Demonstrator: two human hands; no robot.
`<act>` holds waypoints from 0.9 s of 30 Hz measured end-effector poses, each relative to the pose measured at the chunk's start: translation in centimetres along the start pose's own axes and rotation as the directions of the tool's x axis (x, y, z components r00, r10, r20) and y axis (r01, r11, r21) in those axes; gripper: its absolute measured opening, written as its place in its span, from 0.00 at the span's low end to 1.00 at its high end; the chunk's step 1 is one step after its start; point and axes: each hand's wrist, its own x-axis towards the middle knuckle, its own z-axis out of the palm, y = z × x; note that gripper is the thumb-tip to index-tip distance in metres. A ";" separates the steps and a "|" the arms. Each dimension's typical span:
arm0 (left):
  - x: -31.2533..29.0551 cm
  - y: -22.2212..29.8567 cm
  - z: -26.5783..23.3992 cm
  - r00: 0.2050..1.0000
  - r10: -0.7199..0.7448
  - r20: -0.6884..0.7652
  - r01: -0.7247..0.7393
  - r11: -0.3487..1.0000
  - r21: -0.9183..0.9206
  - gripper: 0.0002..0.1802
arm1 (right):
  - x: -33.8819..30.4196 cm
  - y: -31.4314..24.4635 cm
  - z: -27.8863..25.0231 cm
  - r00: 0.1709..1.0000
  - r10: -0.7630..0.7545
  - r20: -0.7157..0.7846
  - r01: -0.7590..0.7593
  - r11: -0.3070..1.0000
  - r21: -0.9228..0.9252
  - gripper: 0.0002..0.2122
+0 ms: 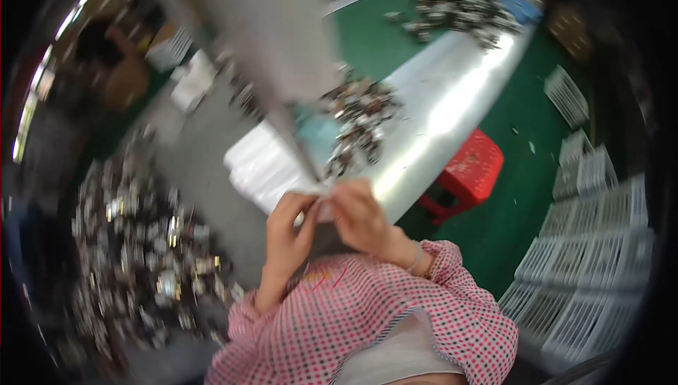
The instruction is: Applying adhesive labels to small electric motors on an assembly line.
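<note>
Left hand (288,233) and right hand (360,217) pinched a small pale piece (325,209) between them, near end of metal table (441,95).
Fingertips pressed together on it; blur hid what it was. White stack (263,166) sat just beyond the left hand. Metal parts (364,113) lay heaped farther up; red stool (480,163) stood by the table's right edge.

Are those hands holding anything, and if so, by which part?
The left hand and right hand seem to pinch a pale thing; blur hides what it is and which part they grip.
</note>
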 end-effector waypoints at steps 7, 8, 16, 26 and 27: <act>-1.6 0.0 0.2 0.929 -0.368 -0.031 0.327 0.857 -0.398 0.09 | -0.3 0.8 1.8 0.973 -0.201 0.110 0.205 0.978 -0.027 0.28; -1.5 -0.1 0.3 0.920 -0.389 -0.055 0.338 0.856 -0.391 0.09 | -0.5 0.9 1.8 0.970 -0.217 0.113 0.220 0.975 -0.017 0.28; -0.7 -1.2 -0.9 0.915 -0.358 -0.186 0.232 0.844 -0.484 0.08 | -0.3 1.3 -0.1 0.964 0.190 -0.188 -0.133 0.951 0.281 0.41; 0.1 0.4 -1.1 0.919 -0.233 -0.319 0.201 0.971 -0.130 0.10 | 0.9 0.5 0.8 0.856 0.512 -0.076 -0.372 0.711 0.597 0.42; 0.2 0.9 -1.2 0.963 0.008 -0.269 0.064 0.964 0.259 0.13 | 1.0 0.3 0.9 0.847 0.527 -0.078 -0.373 0.691 0.619 0.42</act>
